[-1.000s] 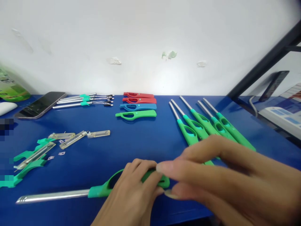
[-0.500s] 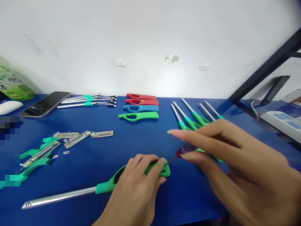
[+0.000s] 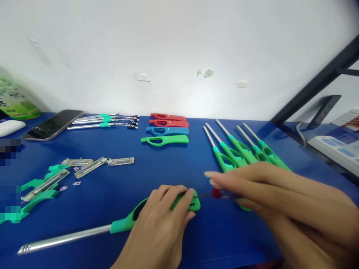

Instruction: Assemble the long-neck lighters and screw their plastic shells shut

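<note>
A long-tube green lighter [image 3: 126, 221] lies aslant on the near table, its metal tube pointing left. My left hand [image 3: 161, 220] is wrapped over its handle, fingers closed, thumb and forefinger near the butt end. In my right hand [image 3: 276, 198], slightly blurred, is a small screwdriver [image 3: 217, 193] with a red-tipped, see-through handle. Its thin shaft lies almost level and reaches the butt of the lighter, close to my left fingertips. Whether the tip sits in a hole is hard to make out. My right fingers cover most of the screwdriver's handle.
Several green lighters [image 3: 244, 147] lie beyond my right hand. Red, blue and green handle shells [image 3: 168, 130] line the back. Metal tubes with wires [image 3: 105, 121] and a phone [image 3: 53, 125] are back left. Clear fuel tanks [image 3: 91, 167] and green trigger parts [image 3: 46, 198] lie left.
My right hand has moved lower and tipped the screwdriver from a slant to nearly level, with its tip still at the lighter's butt. My left hand keeps its grip. The view has shifted slightly.
</note>
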Demonstrator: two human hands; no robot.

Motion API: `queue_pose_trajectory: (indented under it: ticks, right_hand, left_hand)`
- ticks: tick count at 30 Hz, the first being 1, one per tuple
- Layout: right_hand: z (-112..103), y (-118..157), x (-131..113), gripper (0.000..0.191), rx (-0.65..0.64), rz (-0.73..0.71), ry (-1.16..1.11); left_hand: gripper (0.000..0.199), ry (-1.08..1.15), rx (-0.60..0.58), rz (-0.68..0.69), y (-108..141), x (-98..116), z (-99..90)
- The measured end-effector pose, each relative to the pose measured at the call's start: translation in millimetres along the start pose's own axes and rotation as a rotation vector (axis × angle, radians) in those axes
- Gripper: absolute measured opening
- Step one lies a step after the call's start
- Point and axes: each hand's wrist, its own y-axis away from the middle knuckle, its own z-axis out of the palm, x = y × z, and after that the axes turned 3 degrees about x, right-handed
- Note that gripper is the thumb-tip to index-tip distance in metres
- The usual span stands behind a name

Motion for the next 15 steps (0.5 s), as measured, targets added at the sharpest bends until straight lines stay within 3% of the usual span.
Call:
queue_pose_trajectory:
  ticks: [5,11,15]
  right_hand:
    - [8.9,-3.3,-3.0,0.025,0.199,-0.019,0.113]
    - [7.4,-1.2,-0.3,0.043,0.047,-0.040,0.059]
    - [11.1,-6.2,1.3,0.027,0.133,-0.008,0.115]
  left_hand:
    - [0.033,-0.007,0.003,-0.001,-1.0,-0.1,-0.5]
    - [0.035,-0.007,0.005,0.003,-0.4,1.2,2.1]
    - [0.034,-0.005,0.005,-0.008,0.5,1.9,2.5]
